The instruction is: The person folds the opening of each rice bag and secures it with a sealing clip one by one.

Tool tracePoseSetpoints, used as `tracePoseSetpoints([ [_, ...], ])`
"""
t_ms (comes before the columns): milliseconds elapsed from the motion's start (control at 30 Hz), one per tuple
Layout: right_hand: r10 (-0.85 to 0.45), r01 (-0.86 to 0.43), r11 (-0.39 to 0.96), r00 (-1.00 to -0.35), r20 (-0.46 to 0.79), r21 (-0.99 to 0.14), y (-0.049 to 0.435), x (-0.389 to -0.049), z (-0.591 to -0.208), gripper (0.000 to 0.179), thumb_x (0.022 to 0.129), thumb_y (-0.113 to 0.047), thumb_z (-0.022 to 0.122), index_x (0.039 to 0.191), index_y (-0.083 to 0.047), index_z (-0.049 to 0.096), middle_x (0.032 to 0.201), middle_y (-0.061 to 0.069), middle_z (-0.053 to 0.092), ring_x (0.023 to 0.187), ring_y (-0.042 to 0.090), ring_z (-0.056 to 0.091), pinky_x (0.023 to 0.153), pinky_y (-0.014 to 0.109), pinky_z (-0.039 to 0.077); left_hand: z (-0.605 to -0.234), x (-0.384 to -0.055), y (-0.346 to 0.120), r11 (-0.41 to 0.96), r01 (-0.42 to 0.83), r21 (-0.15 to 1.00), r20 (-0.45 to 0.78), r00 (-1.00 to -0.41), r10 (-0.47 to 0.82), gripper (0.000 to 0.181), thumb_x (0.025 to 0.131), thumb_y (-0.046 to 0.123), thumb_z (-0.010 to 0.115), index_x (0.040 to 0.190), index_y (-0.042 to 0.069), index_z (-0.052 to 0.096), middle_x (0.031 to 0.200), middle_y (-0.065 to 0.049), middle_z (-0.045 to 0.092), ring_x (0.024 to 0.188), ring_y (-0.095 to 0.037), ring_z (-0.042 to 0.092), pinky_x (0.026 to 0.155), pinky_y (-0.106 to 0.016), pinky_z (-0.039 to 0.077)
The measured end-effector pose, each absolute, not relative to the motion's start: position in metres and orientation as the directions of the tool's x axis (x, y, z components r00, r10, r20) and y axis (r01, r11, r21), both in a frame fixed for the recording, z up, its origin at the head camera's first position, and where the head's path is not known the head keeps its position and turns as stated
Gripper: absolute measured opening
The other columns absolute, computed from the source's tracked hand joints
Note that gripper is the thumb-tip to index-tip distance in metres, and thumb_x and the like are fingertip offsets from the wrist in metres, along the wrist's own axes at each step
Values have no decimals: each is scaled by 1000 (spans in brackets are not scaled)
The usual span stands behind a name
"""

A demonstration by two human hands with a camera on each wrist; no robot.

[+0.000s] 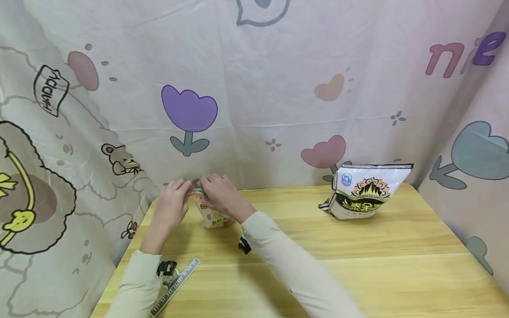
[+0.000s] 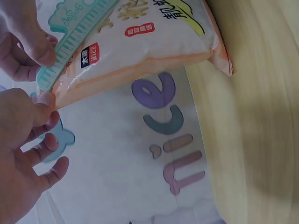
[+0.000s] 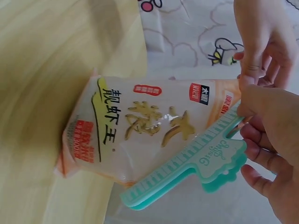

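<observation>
My left hand [image 1: 171, 202] pinches the bag [image 3: 126, 128] by 1 corner, right hand [image 1: 220, 193] the green clip [image 3: 184, 164]; likely soft, best held high.

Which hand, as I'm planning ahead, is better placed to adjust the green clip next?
Likely the right hand: its thumb touches the green clip, while the left hand pinches a corner of the bag.

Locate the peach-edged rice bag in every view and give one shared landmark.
Head: the peach-edged rice bag stands left of centre, partly hidden by the right hand.
Left wrist: top centre, cut by the upper edge.
Right wrist: centre, turned sideways.
Shared landmark: the left hand at the bag's top corner.
</observation>
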State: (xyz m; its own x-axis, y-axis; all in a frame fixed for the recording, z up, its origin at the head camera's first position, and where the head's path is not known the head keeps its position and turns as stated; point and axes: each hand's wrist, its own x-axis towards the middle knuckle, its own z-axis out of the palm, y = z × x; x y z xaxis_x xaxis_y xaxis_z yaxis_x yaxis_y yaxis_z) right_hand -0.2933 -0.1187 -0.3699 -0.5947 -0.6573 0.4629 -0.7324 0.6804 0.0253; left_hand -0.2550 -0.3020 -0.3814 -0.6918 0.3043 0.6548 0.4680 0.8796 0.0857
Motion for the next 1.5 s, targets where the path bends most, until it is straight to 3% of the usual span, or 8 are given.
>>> tracePoseSetpoints([
  [167, -668, -735, 675, -578, 469, 56, -133, -290, -370, 16, 94, -27, 70, 100, -14, 63, 95, -4, 63, 90, 13, 63, 69, 27, 47, -380, -249, -315, 898, 432, 83, 660, -699, 275, 13, 89, -5, 72, 93, 4, 64, 93, -13, 66, 85, -38, 59, 70, -56, 46],
  [367, -689, -735, 666, -541, 482, 128, -142, -285, -367, 18, 95, -30, 68, 104, -14, 65, 93, -5, 66, 85, 12, 62, 71, 27, 51, -382, -243, -323, 903, 422, 73, 702, -665, 254, 14, 87, -3, 75, 90, 6, 65, 86, -10, 64, 78, -37, 59, 59, -53, 43],
  [667, -691, -743, 659, -539, 481, 114, -142, -280, -367, 14, 97, -26, 67, 106, -15, 65, 96, -6, 66, 86, 12, 61, 71, 27, 50, -385, -236, -322, 907, 413, 85, 726, -649, 227, 14, 87, -3, 76, 87, 6, 65, 82, -10, 63, 73, -36, 58, 54, -50, 41],
  [900, -675, -754, 654, -547, 495, 58, -131, -279, -366, 15, 100, -26, 65, 112, -18, 67, 108, -4, 69, 98, 14, 63, 74, 27, 47, -379, -230, -316, 920, 359, 158, 655, -736, 175, 14, 88, -3, 75, 90, 7, 64, 86, -9, 63, 79, -36, 59, 60, -52, 44],
  [1133, -624, -745, 663, -604, 496, -74, -96, -277, -363, 23, 101, -27, 66, 121, -15, 66, 119, 0, 66, 110, 18, 61, 85, 31, 48, -367, -230, -304, 943, 297, 150, 556, -814, 168, 16, 90, 8, 75, 105, 5, 69, 109, -17, 66, 102, -43, 57, 78, -61, 46],
  [1333, -574, -736, 658, -626, 528, -158, -59, -274, -367, 27, 101, -27, 66, 124, -12, 65, 126, 6, 65, 117, 24, 60, 87, 39, 50, -364, -232, -286, 950, 281, 137, 535, -828, 168, 26, 94, 15, 72, 117, 4, 67, 123, -21, 57, 115, -43, 48, 88, -62, 40],
  [1500, -557, -740, 643, -628, 544, -196, -31, -266, -374, 25, 102, -25, 65, 122, -10, 65, 123, 8, 66, 115, 27, 60, 87, 45, 50, -370, -229, -271, 953, 267, 144, 556, -818, 145, 28, 95, 16, 70, 121, 5, 65, 127, -19, 55, 118, -43, 48, 93, -63, 38],
])
